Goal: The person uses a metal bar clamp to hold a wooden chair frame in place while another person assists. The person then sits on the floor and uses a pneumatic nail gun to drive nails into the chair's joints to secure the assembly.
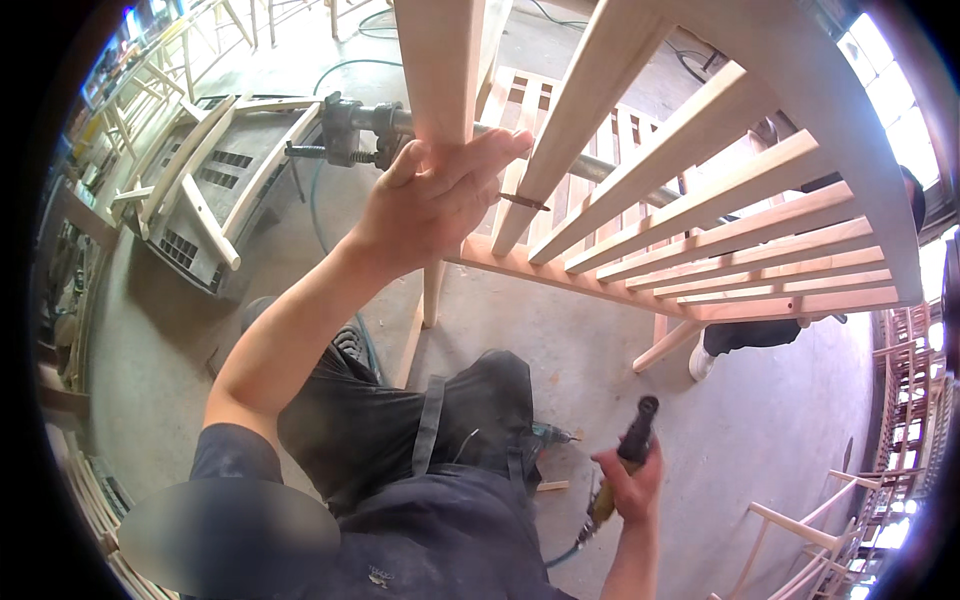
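Observation:
A pale wooden slatted bench or chair frame fills the upper right, with a thick post rising by my left hand. That hand lies against the post, its fingers curled toward the slats. A thin, screw-like metal piece sticks out from its fingers. Behind the post, a metal bar clamp runs across the frame. Lower down, away from the wood, my right hand grips an air ratchet wrench with a dark head pointing up and a hose at its lower end.
A cordless drill lies on the floor beside my leg. Wooden chair parts rest on a dark slotted platform at left. Air hoses cross the floor. Beyond the frame show another person's white shoe and dark clothing. More frames stand lower right.

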{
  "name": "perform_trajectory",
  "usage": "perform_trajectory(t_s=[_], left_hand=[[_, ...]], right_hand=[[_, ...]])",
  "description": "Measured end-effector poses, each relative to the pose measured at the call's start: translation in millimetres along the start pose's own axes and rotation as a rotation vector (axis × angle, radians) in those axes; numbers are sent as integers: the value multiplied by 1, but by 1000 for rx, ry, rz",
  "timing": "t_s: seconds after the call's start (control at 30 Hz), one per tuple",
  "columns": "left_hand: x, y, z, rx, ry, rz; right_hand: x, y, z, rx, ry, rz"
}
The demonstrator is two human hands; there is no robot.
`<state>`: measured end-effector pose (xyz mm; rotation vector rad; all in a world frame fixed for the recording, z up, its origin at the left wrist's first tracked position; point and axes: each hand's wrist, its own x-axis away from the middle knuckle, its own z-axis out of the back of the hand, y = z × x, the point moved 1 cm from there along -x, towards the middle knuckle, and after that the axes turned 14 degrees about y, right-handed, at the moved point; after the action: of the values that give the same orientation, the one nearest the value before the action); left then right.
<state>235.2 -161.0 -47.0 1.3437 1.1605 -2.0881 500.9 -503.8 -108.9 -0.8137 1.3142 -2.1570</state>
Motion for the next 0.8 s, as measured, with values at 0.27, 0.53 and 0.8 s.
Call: perform_trajectory(t_s=[0.27, 0.53, 0.8], left_hand=[[13, -2, -7, -91, 38, -27], [9, -6, -5, -50, 82, -30], [4, -6, 0, -21, 39, -4]], right_hand=[[-42, -108, -95, 299, -38, 403], [-50, -139, -145, 292, -23, 343], [-52, -140, -166, 326, 95, 423]])
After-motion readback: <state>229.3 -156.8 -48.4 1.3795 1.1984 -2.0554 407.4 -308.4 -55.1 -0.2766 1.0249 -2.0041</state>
